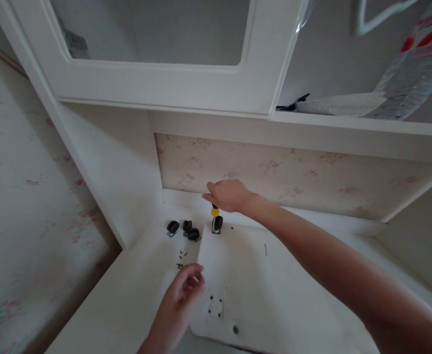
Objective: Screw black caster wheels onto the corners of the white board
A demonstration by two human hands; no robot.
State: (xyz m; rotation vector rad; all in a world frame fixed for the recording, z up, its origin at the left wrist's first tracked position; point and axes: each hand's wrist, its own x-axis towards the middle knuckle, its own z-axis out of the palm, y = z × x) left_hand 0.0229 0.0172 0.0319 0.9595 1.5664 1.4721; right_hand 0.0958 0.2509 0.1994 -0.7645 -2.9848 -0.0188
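My right hand point(229, 195) is wrapped round the handle of a screwdriver point(215, 212), which points down beside a black caster wheel point(219, 222) at the back left corner of a white panel point(282, 280). Below and to the left, my left hand point(186, 290) hovers by the panel's left edge, its fingers curled; whether anything is between them is hidden. Several loose black casters point(172, 226) lie on the white surface left of the panel. Small dark screws point(181, 254) are scattered just above my left hand.
Overhead is a white cabinet with a glass door point(164, 91). A shelf point(349, 123) at the upper right holds a clear plastic bottle point(411, 73). A white side board point(105, 172) rises at the left. Holes and a metal fitting point(235, 329) mark the panel's near left part.
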